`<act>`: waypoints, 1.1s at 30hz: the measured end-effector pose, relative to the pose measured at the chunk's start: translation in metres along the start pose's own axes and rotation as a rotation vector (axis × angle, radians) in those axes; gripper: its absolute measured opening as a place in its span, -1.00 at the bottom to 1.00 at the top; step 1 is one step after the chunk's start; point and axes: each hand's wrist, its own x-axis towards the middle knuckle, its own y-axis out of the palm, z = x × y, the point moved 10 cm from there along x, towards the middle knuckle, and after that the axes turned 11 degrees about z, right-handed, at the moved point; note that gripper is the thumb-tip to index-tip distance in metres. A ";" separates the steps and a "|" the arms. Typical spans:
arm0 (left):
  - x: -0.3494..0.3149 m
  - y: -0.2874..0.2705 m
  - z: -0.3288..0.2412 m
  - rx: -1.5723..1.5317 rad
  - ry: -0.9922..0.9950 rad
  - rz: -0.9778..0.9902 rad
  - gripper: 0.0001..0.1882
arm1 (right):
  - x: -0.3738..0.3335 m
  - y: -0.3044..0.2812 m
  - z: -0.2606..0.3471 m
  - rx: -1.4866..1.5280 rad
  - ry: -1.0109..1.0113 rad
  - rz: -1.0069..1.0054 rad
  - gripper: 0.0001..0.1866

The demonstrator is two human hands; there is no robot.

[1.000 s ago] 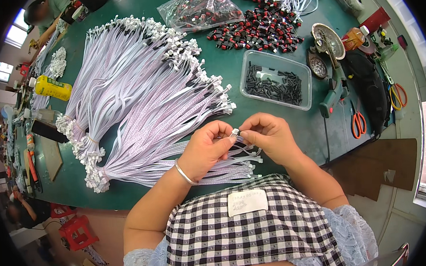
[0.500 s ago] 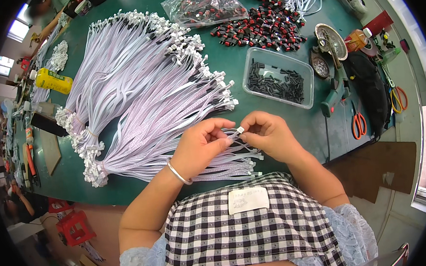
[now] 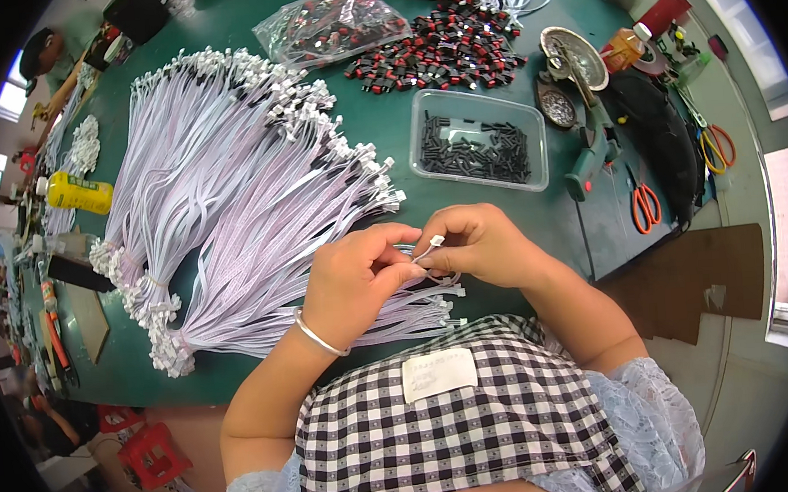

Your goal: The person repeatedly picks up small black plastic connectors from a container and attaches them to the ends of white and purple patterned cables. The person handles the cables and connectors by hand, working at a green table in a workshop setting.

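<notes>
Between my two hands is one end of a wire cable, tipped with a white connector (image 3: 436, 241). My left hand (image 3: 359, 268) is closed on the wires, thumb and forefinger pinched. My right hand (image 3: 483, 248) pinches the same wires just behind the connector, which sticks up above its fingertips. The fingers hide most of the wires between them. Under and beside my left hand spreads a large fan of white and pale pink flat cables (image 3: 260, 272), bundled at the left, with white connectors on their ends.
A clear plastic box (image 3: 540, 151) of short black tubes stands beyond my right hand. Farther back lie a pile of black-and-red parts (image 3: 445, 49) and a bag (image 3: 331, 29) of them. At right are a green hot-air tool (image 3: 592, 162) and orange-handled scissors (image 3: 645, 209); at left, a yellow bottle (image 3: 79, 193).
My right fingers have shifted from the connector's side to the wires behind it, so the connector now stands free above them. My hands have come closer together. The whole view has swung slightly.
</notes>
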 end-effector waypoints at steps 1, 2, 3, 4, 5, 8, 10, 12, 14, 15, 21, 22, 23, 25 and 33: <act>0.001 0.001 -0.003 0.021 0.011 0.011 -0.65 | -0.001 0.000 0.000 0.022 -0.018 0.007 -0.90; 0.003 0.002 -0.006 0.041 0.022 0.021 -0.66 | -0.002 -0.002 -0.001 0.023 -0.004 0.006 -0.88; 0.003 0.002 -0.009 0.063 0.029 0.026 -0.67 | -0.002 -0.001 -0.001 0.024 0.010 0.012 -0.87; 0.004 0.000 -0.010 0.086 0.048 0.017 -0.67 | -0.002 -0.001 -0.001 0.025 0.023 0.019 -0.85; 0.007 -0.001 -0.009 0.107 0.068 0.007 -0.68 | -0.003 -0.005 0.011 -0.146 -0.024 -0.004 -0.81; 0.017 -0.017 -0.005 0.155 0.074 -0.053 -0.73 | -0.012 -0.025 0.061 -0.652 -0.116 -0.124 -0.64; 0.026 -0.035 -0.003 0.210 0.074 -0.134 -0.77 | -0.026 -0.057 0.087 -1.101 -0.209 -0.313 -0.74; 0.034 -0.054 0.003 0.292 0.076 -0.251 -0.82 | -0.030 -0.080 0.093 -1.493 -0.112 -0.314 -0.81; 0.044 -0.053 0.007 0.392 0.103 -0.223 -0.85 | -0.026 -0.097 0.079 -1.561 -0.017 -0.179 -0.80; 0.048 -0.049 0.010 0.441 0.119 -0.201 -0.86 | -0.025 -0.101 0.072 -1.574 -0.037 -0.148 -0.80; 0.037 -0.028 0.000 0.673 0.234 -0.189 -0.88 | -0.004 -0.106 0.051 -1.618 -0.082 -0.121 -0.85; 0.032 -0.026 -0.009 0.724 0.275 -0.213 -0.87 | -0.001 -0.107 0.050 -1.601 -0.092 -0.129 -0.86; 0.026 -0.018 -0.018 0.770 0.305 -0.184 -0.86 | 0.000 -0.104 0.048 -1.595 -0.129 -0.110 -0.88; 0.018 0.005 -0.021 0.706 0.380 -0.074 -0.84 | 0.003 -0.108 0.046 -1.553 -0.108 -0.116 -0.87; 0.017 0.048 -0.019 0.891 0.358 0.065 -0.81 | -0.004 -0.099 0.072 -1.713 -0.071 -0.241 -0.92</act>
